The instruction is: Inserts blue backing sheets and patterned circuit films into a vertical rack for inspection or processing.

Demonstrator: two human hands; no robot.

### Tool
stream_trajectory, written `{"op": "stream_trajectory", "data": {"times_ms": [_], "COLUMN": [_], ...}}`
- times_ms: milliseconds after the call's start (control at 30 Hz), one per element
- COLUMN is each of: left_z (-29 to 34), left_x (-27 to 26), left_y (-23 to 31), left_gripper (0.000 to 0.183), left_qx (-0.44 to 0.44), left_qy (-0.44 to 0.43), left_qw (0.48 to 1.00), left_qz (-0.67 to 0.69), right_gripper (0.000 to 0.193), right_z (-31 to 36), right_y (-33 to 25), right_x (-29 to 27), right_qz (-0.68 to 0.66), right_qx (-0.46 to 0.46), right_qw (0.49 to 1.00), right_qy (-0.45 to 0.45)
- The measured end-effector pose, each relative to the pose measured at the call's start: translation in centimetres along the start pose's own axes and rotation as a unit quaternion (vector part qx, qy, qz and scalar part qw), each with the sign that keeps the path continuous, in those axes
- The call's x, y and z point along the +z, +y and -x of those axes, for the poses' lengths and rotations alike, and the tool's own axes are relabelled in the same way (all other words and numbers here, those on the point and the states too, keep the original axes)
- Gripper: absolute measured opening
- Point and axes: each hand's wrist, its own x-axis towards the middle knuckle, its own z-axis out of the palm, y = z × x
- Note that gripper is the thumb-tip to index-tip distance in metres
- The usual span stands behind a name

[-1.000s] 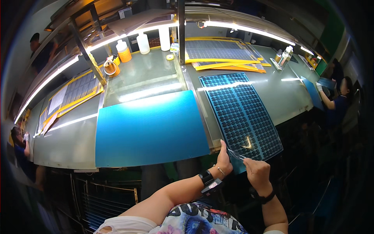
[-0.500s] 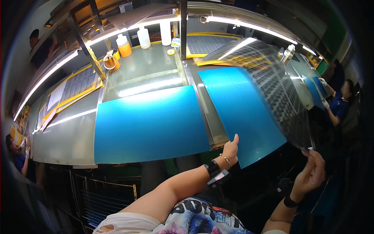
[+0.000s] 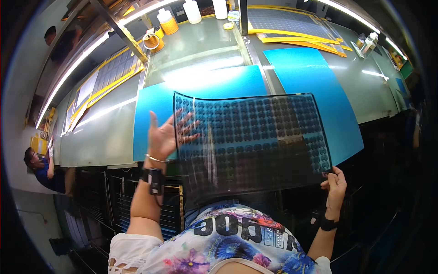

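A dark transparent film sheet with rows of printed round patterns hangs in the air before me. My right hand pinches its lower right corner between thumb and fingers. At the film's left edge is my left hand, open with fingers spread; several fingertips show through the film, and I cannot tell whether they touch it. Beyond the film, a blue panel lies flat on the bench, partly covered from view. A second blue panel rests to its right, its lower left part seen through the film.
Yellow-edged films lie at the back right and on the left. An orange bottle, a white bottle and a tape roll stand at the back. A metal post rises mid-bench. A co-worker is at far left.
The film has swung from above the right panel toward me and left, now spread in front of my body. My left hand has left the right panel's edge and moved left, fingers opened. My view has shifted.
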Motion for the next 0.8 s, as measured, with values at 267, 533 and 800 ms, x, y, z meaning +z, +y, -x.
{"op": "stream_trajectory", "data": {"times_ms": [267, 533, 800], "left_z": [2.7, -0.5, -1.6], "left_x": [-6.6, -8.7, -10.3], "left_y": [11.2, 17.9, 17.5], "left_gripper": [0.018, 0.018, 0.018], "left_qx": [0.119, 0.205, 0.175], "left_qy": [0.233, 0.242, 0.249], "left_qw": [0.719, 0.707, 0.726], "left_qz": [-0.644, -0.632, -0.616], "right_gripper": [0.014, 0.013, 0.013], "right_z": [-0.5, -3.2, -3.6], "right_y": [-0.6, 1.0, 1.7], "right_x": [10.4, 16.3, 16.0], "right_qz": [-0.095, 0.141, 0.148], "right_qx": [0.068, -0.089, -0.079], "right_qw": [0.981, 0.98, 0.981], "right_qy": [-0.155, -0.106, -0.099]}}
